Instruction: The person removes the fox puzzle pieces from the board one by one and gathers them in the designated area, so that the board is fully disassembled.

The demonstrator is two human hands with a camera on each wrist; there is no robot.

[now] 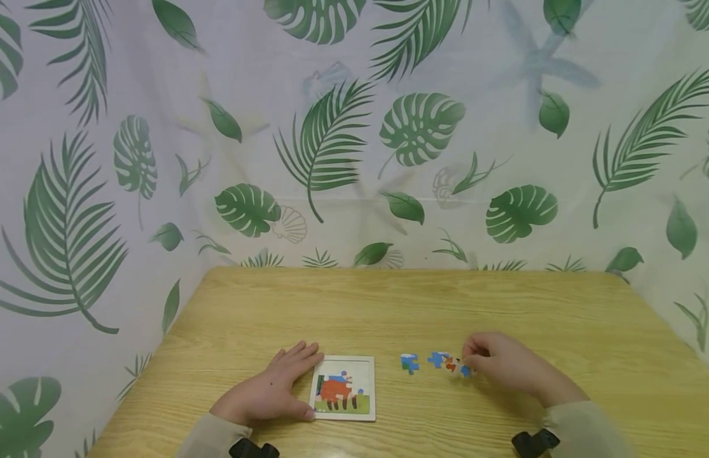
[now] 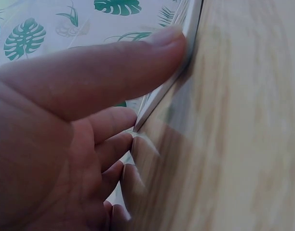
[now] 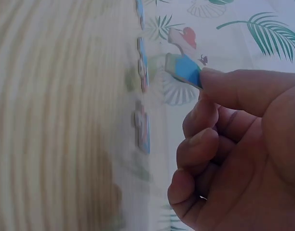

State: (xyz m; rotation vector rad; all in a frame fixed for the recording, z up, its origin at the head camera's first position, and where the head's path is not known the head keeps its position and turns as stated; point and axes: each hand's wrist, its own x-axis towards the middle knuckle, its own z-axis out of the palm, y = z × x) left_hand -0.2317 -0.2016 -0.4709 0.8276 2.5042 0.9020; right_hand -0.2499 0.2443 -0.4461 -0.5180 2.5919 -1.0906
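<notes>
A square jigsaw puzzle tray (image 1: 357, 365) with a pale rim lies on the table, its lower part filled by a picture of a red-bodied animal on green. Against its left edge rests my left hand (image 1: 276, 388), fingers stretched out. In the left wrist view the thumb (image 2: 162, 45) touches the tray's side. My right hand (image 1: 505, 362) pinches a puzzle piece (image 3: 185, 68) between thumb and index finger. That piece shows blue, red and a pale area, and it is held up off the table. The other right-hand fingers are curled into the palm.
Loose puzzle pieces lie between the tray and my right hand: a blue and green piece (image 1: 409, 362), a blue one (image 1: 436, 359), and a white and red one (image 1: 450, 364). The wooden table (image 1: 411, 305) meets a leaf-print curtain (image 1: 343, 210) behind and at both sides.
</notes>
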